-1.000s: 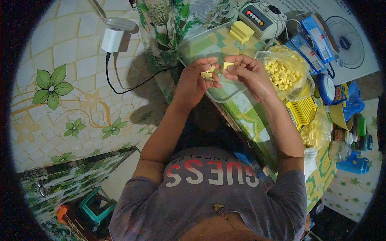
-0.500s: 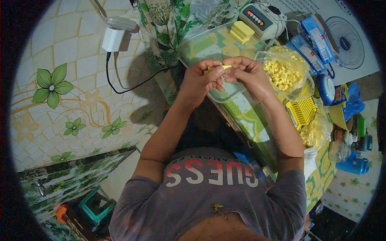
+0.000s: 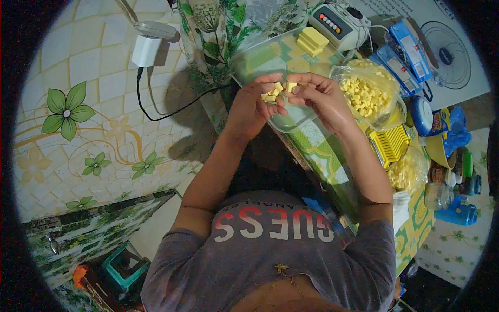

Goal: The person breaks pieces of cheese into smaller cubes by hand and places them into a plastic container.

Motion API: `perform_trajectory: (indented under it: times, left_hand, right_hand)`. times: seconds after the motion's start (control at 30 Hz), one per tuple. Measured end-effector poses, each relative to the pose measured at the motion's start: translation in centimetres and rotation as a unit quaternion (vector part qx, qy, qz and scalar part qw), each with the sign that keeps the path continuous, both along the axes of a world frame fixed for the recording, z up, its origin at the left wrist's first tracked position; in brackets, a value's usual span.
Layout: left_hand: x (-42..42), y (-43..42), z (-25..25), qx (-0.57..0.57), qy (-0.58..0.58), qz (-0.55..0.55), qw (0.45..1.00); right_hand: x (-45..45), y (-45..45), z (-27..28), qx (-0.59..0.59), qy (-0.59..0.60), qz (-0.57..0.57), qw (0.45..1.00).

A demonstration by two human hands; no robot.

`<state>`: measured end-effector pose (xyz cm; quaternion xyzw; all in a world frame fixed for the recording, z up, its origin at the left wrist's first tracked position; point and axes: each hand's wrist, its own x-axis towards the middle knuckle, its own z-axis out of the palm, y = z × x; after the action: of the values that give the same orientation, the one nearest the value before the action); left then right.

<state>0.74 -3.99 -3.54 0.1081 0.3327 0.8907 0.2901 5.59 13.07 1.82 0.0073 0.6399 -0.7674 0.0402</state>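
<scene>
Several small yellow cut pieces (image 3: 270, 96) rest in the curled fingers of my left hand (image 3: 253, 106). Between thumb and fingertips, my right hand (image 3: 323, 99) pinches one small yellow piece (image 3: 292, 87), a short way apart from the others. Both hands are over the near end of a clear plastic tray (image 3: 249, 65). Yellow blocks (image 3: 313, 41) lie stacked in the tray's far corner. A clear bag (image 3: 366, 96) full of similar small yellow pieces is open to the right of my right hand.
Right of the tray stand a white device with buttons (image 3: 338, 26), blue boxes (image 3: 410, 49), a yellow slotted rack (image 3: 389, 145) and another yellow-filled bag (image 3: 408, 171). A blue bottle (image 3: 457, 212) is farther right. A black cable (image 3: 182, 110) runs from a white charger (image 3: 149, 51) along the left wall.
My hands have separated slightly at the fingertips. The left fingers have opened a little, showing several yellow pieces, and the right hand now holds one piece apart.
</scene>
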Motion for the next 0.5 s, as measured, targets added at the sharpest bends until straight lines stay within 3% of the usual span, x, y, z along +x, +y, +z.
perform_trajectory:
  times: [0.17, 0.27, 0.5]
  left_hand:
    - [0.0, -0.2, 0.1, 0.011, -0.008, -0.013, 1.000]
    - [0.4, 0.2, 1.2, -0.072, 0.053, 0.007, 0.996]
    - [0.6, 0.7, 0.7, -0.082, 0.067, 0.015, 0.994]
  right_hand:
    - [-0.1, 0.0, -0.1, 0.000, -0.002, -0.006, 1.000]
    - [-0.1, 0.1, -0.3, 0.019, 0.012, -0.004, 1.000]
    - [-0.1, 0.0, -0.3, 0.013, 0.024, -0.002, 1.000]
